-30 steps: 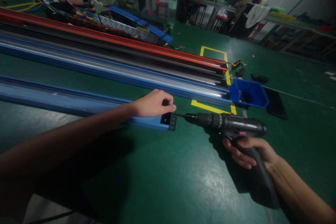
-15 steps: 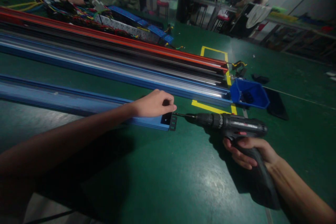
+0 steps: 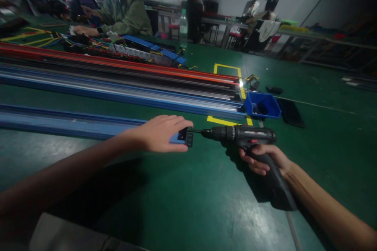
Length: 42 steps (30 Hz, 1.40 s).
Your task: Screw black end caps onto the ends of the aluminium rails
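Observation:
My left hand [image 3: 161, 133] lies across the end of a long blue profile [image 3: 79, 125], gripping its sides between thumb and fingers. A small black end piece [image 3: 189, 138] with slots sits on the profile's right end. My right hand [image 3: 265, 159] is wrapped round the handle of a black cordless drill [image 3: 253, 134]. The drill lies level, pointing left, and its long bit [image 3: 196, 130] reaches the upper part of the end piece. Whether the tip sits in a screw is too small to tell.
Blue, black and red profiles [image 3: 147, 96] lie behind. A blue bin [image 3: 262, 105] stands at their right end beside a dark flat object [image 3: 291, 112]. Farther back are wiring [image 3: 97, 47], a bottle [image 3: 183, 29] and a person in a green jacket [image 3: 129, 13].
My left hand has gone from a pinch near the bit to spreading over the profile's end. The view has tilted up. The drill is still at the end piece.

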Motion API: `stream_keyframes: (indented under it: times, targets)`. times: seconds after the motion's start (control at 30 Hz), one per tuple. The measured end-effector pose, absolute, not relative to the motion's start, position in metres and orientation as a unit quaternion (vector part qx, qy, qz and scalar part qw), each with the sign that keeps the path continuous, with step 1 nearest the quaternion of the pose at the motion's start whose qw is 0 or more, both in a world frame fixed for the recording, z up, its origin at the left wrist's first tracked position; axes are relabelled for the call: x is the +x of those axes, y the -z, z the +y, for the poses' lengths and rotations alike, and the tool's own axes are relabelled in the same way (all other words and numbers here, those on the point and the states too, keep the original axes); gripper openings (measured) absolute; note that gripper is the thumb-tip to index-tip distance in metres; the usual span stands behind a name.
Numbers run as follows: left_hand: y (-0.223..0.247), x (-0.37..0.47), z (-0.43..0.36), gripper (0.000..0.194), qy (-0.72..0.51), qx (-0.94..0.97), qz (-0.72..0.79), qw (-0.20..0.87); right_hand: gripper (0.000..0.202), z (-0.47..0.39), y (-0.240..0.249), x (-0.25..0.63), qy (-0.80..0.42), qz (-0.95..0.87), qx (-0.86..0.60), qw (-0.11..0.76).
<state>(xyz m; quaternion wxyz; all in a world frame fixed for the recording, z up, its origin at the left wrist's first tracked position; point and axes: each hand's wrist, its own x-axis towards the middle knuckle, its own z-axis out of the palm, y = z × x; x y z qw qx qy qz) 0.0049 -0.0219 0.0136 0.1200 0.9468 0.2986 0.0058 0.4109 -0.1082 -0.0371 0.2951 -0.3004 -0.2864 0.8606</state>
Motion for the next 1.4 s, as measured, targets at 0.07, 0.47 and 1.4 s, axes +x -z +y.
stream_keyframes:
  times: [0.07, 0.47, 1.4]
  targets:
    - [-0.005, 0.000, -0.026, 0.077, 0.015, 0.950, 0.302, 0.081, 0.026, -0.108, 0.037, 0.411, -0.862, -0.285, -0.302, 0.290]
    - [0.008, 0.004, -0.029, 0.065, -0.005, 0.954, 0.297, 0.029, 0.023, -0.105, 0.035, 0.415, -0.864, -0.280, -0.315, 0.276]
    - [0.021, 0.004, -0.030, 0.071, -0.031, 0.939, 0.343, -0.021, 0.022, -0.110, 0.037, 0.419, -0.871, -0.269, -0.302, 0.278]
